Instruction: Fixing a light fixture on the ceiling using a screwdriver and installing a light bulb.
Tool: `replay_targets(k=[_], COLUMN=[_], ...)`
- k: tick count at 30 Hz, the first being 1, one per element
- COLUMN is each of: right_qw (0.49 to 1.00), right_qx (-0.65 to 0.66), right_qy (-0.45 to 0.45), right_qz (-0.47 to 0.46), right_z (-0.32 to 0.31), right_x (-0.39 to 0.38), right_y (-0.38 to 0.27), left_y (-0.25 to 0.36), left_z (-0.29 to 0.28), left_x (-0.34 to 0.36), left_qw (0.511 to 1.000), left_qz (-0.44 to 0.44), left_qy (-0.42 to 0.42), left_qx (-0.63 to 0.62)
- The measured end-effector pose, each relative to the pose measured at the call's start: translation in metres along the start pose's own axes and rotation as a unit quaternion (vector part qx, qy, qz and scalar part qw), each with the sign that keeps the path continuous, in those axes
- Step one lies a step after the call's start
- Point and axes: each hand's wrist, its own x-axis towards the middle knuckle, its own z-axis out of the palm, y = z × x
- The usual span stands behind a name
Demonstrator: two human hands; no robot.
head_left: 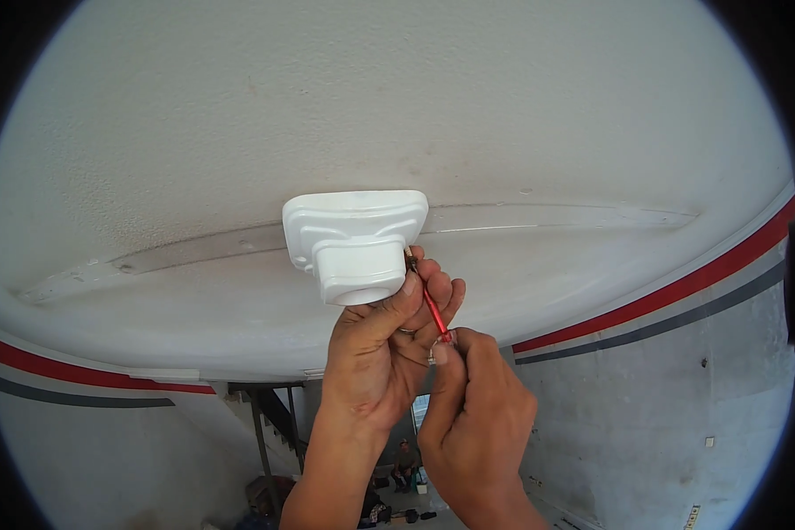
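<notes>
White stepped fixture [358,238] against a pale ceiling [397,106], red-shafted screwdriver [435,309] slanting up toward the fixture's right side, right hand [481,415] clamped on the screwdriver's lower end, left hand [380,353] curled beside the shaft — whether it grips anything, cannot tell — both hands close together

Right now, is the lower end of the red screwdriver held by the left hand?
No, the right hand pinches the lower end of the red screwdriver.
</notes>
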Motion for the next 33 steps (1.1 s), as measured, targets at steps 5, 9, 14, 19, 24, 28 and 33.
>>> replay_targets(k=[5, 9, 14, 19, 24, 28, 33], right_qw=[0.952, 0.837, 0.717, 1.0, 0.996, 0.908, 0.597], right_qx=[0.21, 0.412, 0.502, 0.026, 0.062, 0.331, 0.622], right_qy=[-0.118, -0.148, -0.187, -0.009, -0.05, -0.094, -0.168], right_qz=[0.186, 0.328, 0.445, -0.001, 0.05, 0.238, 0.479], right_z=[-0.009, -0.016, -0.033, -0.004, -0.009, -0.01, -0.033], right_x=[0.006, 0.012, 0.026, 0.003, 0.006, 0.007, 0.025], right_y=[-0.006, -0.005, -0.008, 0.005, 0.001, -0.003, -0.004], left_y=[0.0, -0.001, -0.003, -0.004, -0.004, -0.001, -0.007], left_z=[0.005, -0.001, -0.006, -0.001, 0.004, 0.002, 0.0], left_x=[-0.003, -0.005, 0.001, -0.001, -0.002, -0.002, 0.002], left_qw=[1.0, 0.999, 1.0, 1.0, 0.999, 0.999, 1.0], left_qz=[-0.009, -0.039, -0.011, 0.0, -0.026, -0.033, 0.004], left_qy=[0.025, -0.008, -0.018, -0.005, 0.021, 0.029, -0.015], left_qx=[-0.001, -0.01, 0.01, 0.006, -0.006, 0.015, 0.004])
